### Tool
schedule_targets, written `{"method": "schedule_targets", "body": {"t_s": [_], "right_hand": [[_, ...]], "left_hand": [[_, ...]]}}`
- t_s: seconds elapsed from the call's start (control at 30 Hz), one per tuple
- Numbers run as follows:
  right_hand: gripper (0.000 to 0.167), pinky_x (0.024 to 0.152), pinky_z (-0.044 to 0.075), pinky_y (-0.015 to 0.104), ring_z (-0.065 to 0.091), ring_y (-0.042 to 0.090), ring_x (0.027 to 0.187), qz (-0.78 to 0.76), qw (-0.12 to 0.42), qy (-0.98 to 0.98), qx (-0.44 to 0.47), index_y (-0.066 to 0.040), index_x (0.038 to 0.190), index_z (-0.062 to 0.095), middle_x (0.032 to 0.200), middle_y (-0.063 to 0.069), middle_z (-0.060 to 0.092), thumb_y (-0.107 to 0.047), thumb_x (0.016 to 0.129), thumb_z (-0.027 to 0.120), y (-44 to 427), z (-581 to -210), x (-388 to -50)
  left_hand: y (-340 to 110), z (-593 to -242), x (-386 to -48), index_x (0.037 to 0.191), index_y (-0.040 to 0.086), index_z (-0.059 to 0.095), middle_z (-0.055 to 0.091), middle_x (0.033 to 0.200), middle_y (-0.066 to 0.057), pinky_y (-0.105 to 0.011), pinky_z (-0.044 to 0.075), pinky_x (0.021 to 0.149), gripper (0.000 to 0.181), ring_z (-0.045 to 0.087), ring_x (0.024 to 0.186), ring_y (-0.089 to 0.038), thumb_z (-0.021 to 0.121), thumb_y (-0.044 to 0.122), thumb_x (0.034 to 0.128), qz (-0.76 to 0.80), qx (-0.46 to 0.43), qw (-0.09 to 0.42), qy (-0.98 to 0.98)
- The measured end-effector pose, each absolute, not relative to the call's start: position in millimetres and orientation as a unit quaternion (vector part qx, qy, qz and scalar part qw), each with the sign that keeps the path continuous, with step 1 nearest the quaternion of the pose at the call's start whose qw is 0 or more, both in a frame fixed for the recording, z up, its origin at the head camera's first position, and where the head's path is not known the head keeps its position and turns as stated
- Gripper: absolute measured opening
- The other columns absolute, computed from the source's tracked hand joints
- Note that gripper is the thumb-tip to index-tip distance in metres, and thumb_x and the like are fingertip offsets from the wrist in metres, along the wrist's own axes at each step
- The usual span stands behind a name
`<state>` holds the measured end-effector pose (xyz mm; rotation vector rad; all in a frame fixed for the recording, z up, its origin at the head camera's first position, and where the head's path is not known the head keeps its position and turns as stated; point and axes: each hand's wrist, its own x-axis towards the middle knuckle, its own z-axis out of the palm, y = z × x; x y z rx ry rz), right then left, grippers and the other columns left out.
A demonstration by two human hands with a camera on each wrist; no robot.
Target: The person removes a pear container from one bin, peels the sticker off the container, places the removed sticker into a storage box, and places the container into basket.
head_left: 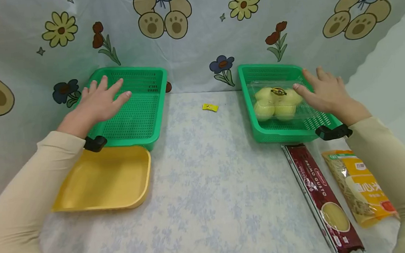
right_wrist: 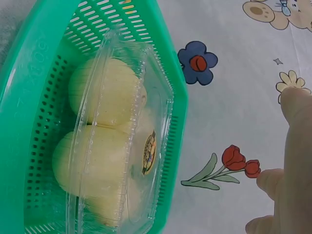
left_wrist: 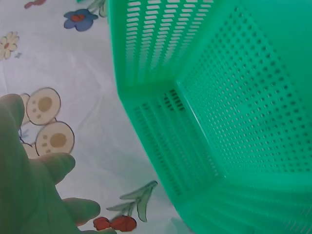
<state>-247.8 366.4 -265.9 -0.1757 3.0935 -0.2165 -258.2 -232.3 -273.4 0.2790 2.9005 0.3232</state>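
Observation:
My left hand (head_left: 100, 99), fingers spread, hovers over the left green basket (head_left: 162, 106), which holds nothing that I can see. Over the right edge of the other green basket (head_left: 279, 136), my right hand (head_left: 326, 91) is held with its fingers apart and grips nothing. Inside that basket lies a clear plastic box (right_wrist: 161, 97) of round, pale yellow-green produce (head_left: 264, 110), with a small dark label on its lid. Both hands also show at the edges of their wrist views, apart from the baskets there.
A yellow tray (head_left: 106, 183) sits in front of the left basket. A small yellow packet (head_left: 210, 107) lies between the baskets. At the right are a dark red spaghetti pack (head_left: 320, 196) and an orange food bag (head_left: 359, 185), partly behind my right sleeve. A bear-print cloth (head_left: 196, 58) hangs behind.

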Motion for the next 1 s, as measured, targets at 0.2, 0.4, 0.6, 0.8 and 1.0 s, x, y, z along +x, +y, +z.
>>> {"method": "schedule_targets", "body": {"t_s": [0.2,0.4,0.6,0.8,1.0], "right_hand": [[0.083,0.113,-0.001,0.081,0.005,0.068,0.145,-0.074,0.017,0.996,-0.053,-0.012,0.165,0.003,0.163,0.039,-0.007,-0.066,0.103,0.017,372,-266,-246],[0.082,0.113,0.007,0.080,0.005,0.063,0.148,-0.129,0.029,0.991,-0.031,-0.005,0.164,0.003,0.163,0.040,0.002,-0.061,0.105,0.017,379,-268,-241],[0.085,0.113,0.014,0.078,0.010,0.063,0.147,-0.184,0.026,0.982,0.029,0.002,0.162,0.003,0.164,0.038,0.007,-0.061,0.105,0.012,395,-279,-228],[0.093,0.107,0.028,0.077,0.027,0.064,0.140,-0.233,0.043,0.966,0.100,0.003,0.162,0.004,0.163,0.039,0.009,-0.068,0.100,0.005,403,-290,-217],[0.099,0.094,0.050,0.065,0.059,0.056,0.116,-0.289,0.051,0.947,0.132,0.005,0.161,0.003,0.160,0.043,0.013,-0.071,0.098,0.010,405,-306,-215]], "left_hand": [[-207,-273,-260,0.165,0.020,-0.001,-0.017,0.166,-0.030,-0.076,-0.005,0.118,0.077,-0.012,0.149,-0.062,0.015,0.065,0.1044,0.125,0.119,0.091,0.981],[-160,-268,-261,0.166,0.021,0.005,-0.009,0.169,-0.027,-0.073,-0.001,0.121,0.073,-0.007,0.153,-0.057,0.019,0.061,0.1063,0.139,0.150,0.080,0.976],[-105,-268,-268,0.166,0.020,0.014,-0.003,0.172,-0.021,-0.068,0.002,0.124,0.070,-0.003,0.157,-0.049,0.026,0.058,0.1074,0.147,0.179,0.084,0.969],[-56,-277,-274,0.164,0.020,0.021,0.012,0.171,-0.019,-0.062,0.011,0.127,0.068,0.009,0.159,-0.039,0.038,0.053,0.1067,0.172,0.206,0.076,0.960],[-11,-301,-278,0.163,0.017,0.025,0.024,0.169,-0.012,-0.054,0.024,0.126,0.068,0.021,0.158,-0.033,0.046,0.047,0.1058,0.278,0.211,0.081,0.934]]}}
